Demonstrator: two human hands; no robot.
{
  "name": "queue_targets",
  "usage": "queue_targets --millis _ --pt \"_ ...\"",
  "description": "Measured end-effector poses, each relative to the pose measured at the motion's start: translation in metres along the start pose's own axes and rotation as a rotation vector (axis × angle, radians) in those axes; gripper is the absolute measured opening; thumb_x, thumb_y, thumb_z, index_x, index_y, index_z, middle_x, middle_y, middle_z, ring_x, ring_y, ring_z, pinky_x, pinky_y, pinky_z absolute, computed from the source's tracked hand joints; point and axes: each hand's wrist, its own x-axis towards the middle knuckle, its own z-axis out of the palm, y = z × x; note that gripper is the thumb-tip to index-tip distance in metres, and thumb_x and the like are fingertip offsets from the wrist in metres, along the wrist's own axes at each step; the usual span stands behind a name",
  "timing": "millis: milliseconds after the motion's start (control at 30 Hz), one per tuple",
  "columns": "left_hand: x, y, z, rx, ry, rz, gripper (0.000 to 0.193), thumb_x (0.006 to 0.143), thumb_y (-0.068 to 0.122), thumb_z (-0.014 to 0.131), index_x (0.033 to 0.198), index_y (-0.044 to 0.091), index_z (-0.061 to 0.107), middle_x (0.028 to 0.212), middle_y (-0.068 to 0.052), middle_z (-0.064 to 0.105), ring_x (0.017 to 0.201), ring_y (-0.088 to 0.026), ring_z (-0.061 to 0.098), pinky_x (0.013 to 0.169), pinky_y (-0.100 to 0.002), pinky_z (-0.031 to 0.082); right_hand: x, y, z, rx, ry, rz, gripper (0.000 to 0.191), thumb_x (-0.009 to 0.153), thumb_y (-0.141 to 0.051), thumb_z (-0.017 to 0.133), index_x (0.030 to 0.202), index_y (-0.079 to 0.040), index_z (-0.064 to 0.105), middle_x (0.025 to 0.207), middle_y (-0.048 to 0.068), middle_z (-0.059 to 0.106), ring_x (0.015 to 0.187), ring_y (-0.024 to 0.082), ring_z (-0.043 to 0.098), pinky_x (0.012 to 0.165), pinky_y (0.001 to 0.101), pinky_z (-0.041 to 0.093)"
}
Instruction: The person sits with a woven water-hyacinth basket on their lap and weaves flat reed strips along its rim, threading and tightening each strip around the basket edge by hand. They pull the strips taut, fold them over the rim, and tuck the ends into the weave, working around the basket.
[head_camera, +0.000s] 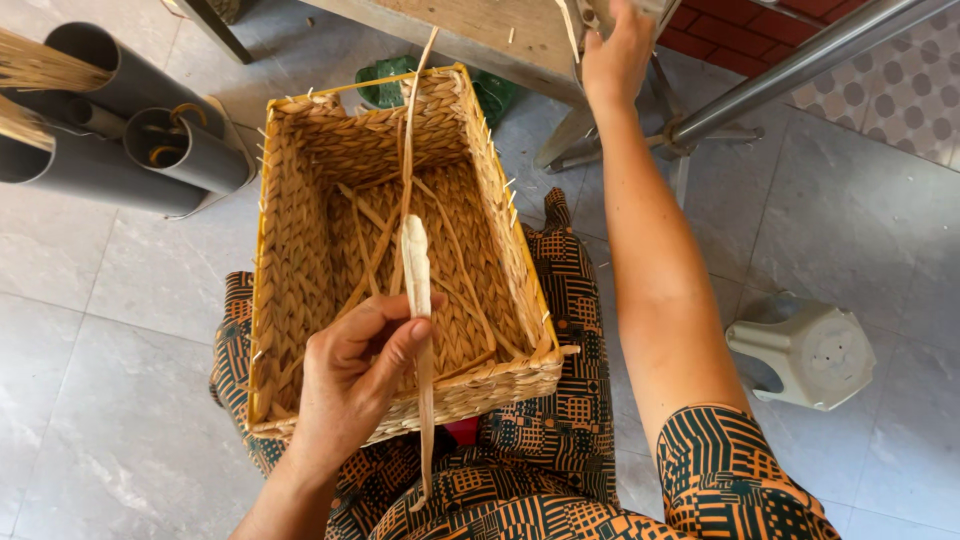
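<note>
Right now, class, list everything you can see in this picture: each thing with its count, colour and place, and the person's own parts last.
woven basket: one, straw-tan with a yellow rim, on the person's lap
fibre strip: one, pale tan, running up over the basket
loose strips: several, tan, inside the basket
grey pipes: about three, on the floor, upper left
green object: one, behind the basket, partly hidden
plastic stool: one, off-white, tipped on the floor, right
wooden bench: one, brown, top centre
metal bar: one, silver, top right
patterned clothing: orange and dark green
left hand: pinching the fibre strip
right hand: reaching up to the bench edge
</note>
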Motion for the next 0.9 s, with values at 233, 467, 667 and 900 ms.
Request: queue_targets --millis 233,467,667,900 --pt "-0.007 -0.006 0.005 -0.167 0.055 -0.071 0.031 0.098 0.009 0.068 0.126 -0.003 0.067 0.081 0.003 0.065 0.066 -0.001 0.054 0.057 -0.017 0.046 -0.048 0.035 -0.015 -0.196 -0.285 0.011 0.042 0.087 -0.010 0.080 0.126 -0.012 0.063 0.118 0.015 0.061 0.113 0.037 0.061 0.091 0.0464 0.053" --pt "-0.023 -0.010 0.010 -0.110 0.113 0.069 0.024 0.100 0.005 0.069 0.122 -0.005 0.067 0.088 0.001 0.067 0.074 -0.002 0.059 0.064 -0.018 0.051 -0.055 0.047 -0.098 0.437 -0.521 0.730 0.058 0.092 -0.018 0.074 0.146 -0.006 0.058 0.084 0.001 0.073 0.066 0.014 0.066 0.052 0.0292 0.047" --pt "-0.038 -0.010 0.019 -0.119 0.133 0.165 0.026 0.100 0.006 0.069 0.124 -0.004 0.066 0.090 0.000 0.071 0.077 -0.002 0.063 0.068 -0.018 0.054 -0.157 -0.069 -0.271 1.043 -0.552 0.423 0.083 0.092 -0.027 0.077 0.163 -0.006 0.041 0.095 0.000 0.057 0.081 0.007 0.054 0.067 0.0204 0.045" --pt "-0.059 0.002 0.048 -0.279 0.022 0.174 0.026 0.100 0.009 0.070 0.123 -0.002 0.067 0.092 0.000 0.072 0.078 -0.002 0.064 0.067 -0.019 0.056 -0.208 -0.172 -0.351 1.041 -0.690 0.198 0.094 0.080 -0.041 0.093 0.151 -0.005 0.043 0.134 0.003 0.058 0.126 0.015 0.054 0.112 0.0302 0.039"
